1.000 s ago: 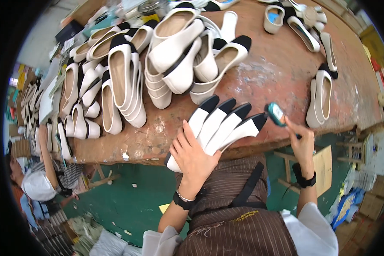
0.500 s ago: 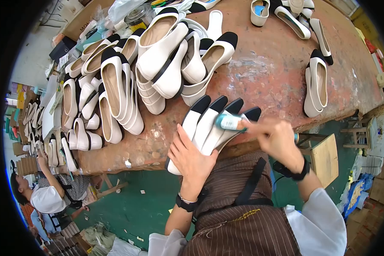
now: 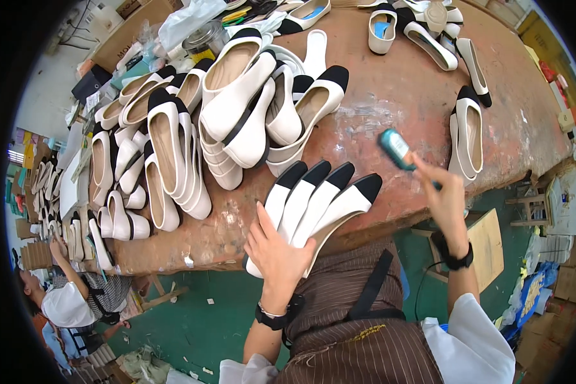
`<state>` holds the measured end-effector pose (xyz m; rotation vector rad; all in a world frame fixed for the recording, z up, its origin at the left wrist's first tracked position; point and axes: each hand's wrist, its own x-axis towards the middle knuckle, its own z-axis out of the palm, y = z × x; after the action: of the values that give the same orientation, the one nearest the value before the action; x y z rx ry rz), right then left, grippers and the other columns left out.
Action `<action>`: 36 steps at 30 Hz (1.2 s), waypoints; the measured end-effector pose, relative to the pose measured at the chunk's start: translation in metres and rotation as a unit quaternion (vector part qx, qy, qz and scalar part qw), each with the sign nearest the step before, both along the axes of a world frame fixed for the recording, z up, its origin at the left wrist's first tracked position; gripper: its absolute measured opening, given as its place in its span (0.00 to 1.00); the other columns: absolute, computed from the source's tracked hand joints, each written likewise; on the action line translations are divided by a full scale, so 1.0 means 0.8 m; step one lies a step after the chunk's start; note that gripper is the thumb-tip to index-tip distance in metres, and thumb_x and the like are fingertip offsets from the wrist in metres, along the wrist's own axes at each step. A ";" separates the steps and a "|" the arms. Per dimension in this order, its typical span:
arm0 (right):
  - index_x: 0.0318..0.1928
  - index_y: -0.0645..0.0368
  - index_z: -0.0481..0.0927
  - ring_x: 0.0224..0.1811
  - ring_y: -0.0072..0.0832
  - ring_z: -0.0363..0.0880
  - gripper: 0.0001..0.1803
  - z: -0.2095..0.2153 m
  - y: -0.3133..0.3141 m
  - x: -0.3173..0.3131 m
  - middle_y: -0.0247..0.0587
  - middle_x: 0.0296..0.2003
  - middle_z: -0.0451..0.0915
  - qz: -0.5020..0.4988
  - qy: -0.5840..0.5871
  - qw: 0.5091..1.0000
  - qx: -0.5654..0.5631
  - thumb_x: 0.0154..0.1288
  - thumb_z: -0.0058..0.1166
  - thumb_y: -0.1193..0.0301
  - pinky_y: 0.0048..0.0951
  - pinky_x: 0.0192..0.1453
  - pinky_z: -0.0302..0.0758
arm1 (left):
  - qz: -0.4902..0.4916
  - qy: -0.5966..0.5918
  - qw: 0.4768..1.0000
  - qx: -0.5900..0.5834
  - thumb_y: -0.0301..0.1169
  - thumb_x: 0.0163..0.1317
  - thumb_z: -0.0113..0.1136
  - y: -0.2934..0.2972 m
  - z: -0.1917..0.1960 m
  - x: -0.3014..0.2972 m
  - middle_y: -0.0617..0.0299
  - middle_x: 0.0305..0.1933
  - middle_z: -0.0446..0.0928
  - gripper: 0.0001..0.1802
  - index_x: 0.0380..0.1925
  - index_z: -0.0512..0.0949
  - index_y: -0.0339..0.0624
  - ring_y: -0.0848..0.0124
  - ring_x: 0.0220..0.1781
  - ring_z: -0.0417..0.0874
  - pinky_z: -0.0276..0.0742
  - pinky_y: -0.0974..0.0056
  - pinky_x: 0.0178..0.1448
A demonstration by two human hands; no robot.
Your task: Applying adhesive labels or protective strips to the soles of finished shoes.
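Note:
Several white shoes with black toes (image 3: 320, 201) lie fanned side by side over the table's front edge, toes pointing away from me. My left hand (image 3: 275, 246) presses across them near the close end, fingers on the left and thumb on the right, holding the fan together. My right hand (image 3: 443, 195) is raised to the right of the fan, closed on a teal brush-like tool (image 3: 395, 148) with a rounded head and a pale label. The tool's head is apart from the shoes; its exact kind is unclear, as fingers cover part of it.
White black-toed shoes (image 3: 237, 96) are heaped left and ahead on the worn reddish table (image 3: 377, 83). A nested pair (image 3: 468, 137) stands at right, with more shoes (image 3: 429, 45) beyond. A wooden stool (image 3: 486, 249) is right below the edge. A person (image 3: 70, 294) works at far left.
My right hand has swung the teal tool from the fan's rightmost toe up and to the right, away from it. My left hand still holds the fan; the view has shifted slightly.

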<state>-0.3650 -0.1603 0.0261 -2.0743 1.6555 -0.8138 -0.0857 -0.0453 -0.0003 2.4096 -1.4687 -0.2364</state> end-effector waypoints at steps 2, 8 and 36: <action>0.45 0.49 0.88 0.26 0.44 0.78 0.16 0.007 0.034 0.030 0.52 0.28 0.81 0.141 -0.136 0.980 0.036 0.56 0.59 0.75 0.35 0.31 0.73 | -0.006 0.042 0.999 -0.021 0.42 0.37 0.75 0.006 -0.002 0.013 0.39 0.56 0.69 0.61 0.71 0.52 0.36 0.43 0.59 0.70 0.60 0.43 0.66; 0.53 0.54 0.83 0.29 0.22 0.79 0.17 -0.018 -0.009 -0.036 0.44 0.35 0.86 -0.105 -0.096 0.990 0.008 0.63 0.58 0.76 0.28 0.34 0.72 | 0.002 0.153 0.985 -0.076 0.36 0.39 0.73 0.008 0.010 0.040 0.38 0.56 0.73 0.57 0.71 0.56 0.37 0.43 0.59 0.74 0.67 0.46 0.64; 0.48 0.35 0.86 0.18 0.36 0.77 0.21 -0.022 0.027 0.218 0.37 0.17 0.76 0.449 0.098 0.888 0.011 0.53 0.58 0.72 0.36 0.20 0.72 | 0.138 0.770 0.602 0.159 0.25 0.69 0.50 0.234 -0.056 0.127 0.55 0.58 0.78 0.18 0.58 0.73 0.35 0.68 0.58 0.80 0.75 0.64 0.62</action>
<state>-0.1906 -0.1385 0.0083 -2.5761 0.5797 -0.2617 0.0159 0.1418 -0.0449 1.3824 -0.1565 -1.9471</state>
